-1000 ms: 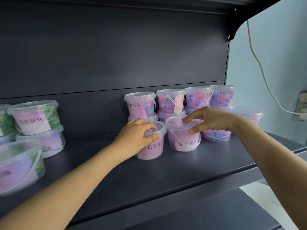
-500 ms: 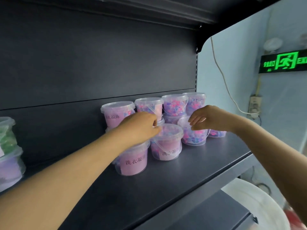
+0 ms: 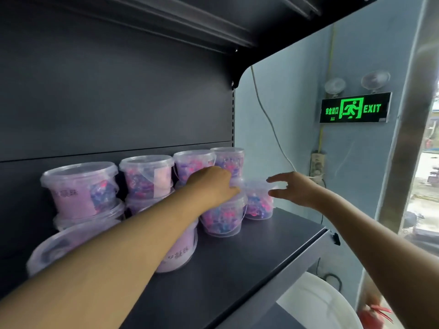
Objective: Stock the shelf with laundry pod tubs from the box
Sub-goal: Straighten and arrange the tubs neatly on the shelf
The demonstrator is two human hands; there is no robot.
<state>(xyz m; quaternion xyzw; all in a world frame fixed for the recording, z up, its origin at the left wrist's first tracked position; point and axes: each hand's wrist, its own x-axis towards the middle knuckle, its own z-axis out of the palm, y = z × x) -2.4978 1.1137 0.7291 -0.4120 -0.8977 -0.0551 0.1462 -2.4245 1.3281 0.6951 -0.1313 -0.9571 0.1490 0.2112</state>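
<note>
On the dark shelf point(image 3: 261, 252), my left hand point(image 3: 213, 186) is lying on the front tub point(image 3: 223, 219), fingers point(image 3: 234, 191) curling over its lid. My right hand point(image 3: 293, 191) is hovering just beside the neighbouring tub point(image 3: 259, 207), fingers point(image 3: 276, 179) spreading wide, holding nothing. Stacked tubs point(image 3: 147, 176) are standing behind.

The dark shelf point(image 3: 249, 257) carries clear lidded tubs point(image 3: 223, 219) of pink-and-blue pods — stacked two high at the back, single in front.

The green wall sign point(image 3: 354, 108) reads "安全出口 EXIT"; tub labels point(image 3: 71, 200) are too blurred.
</note>
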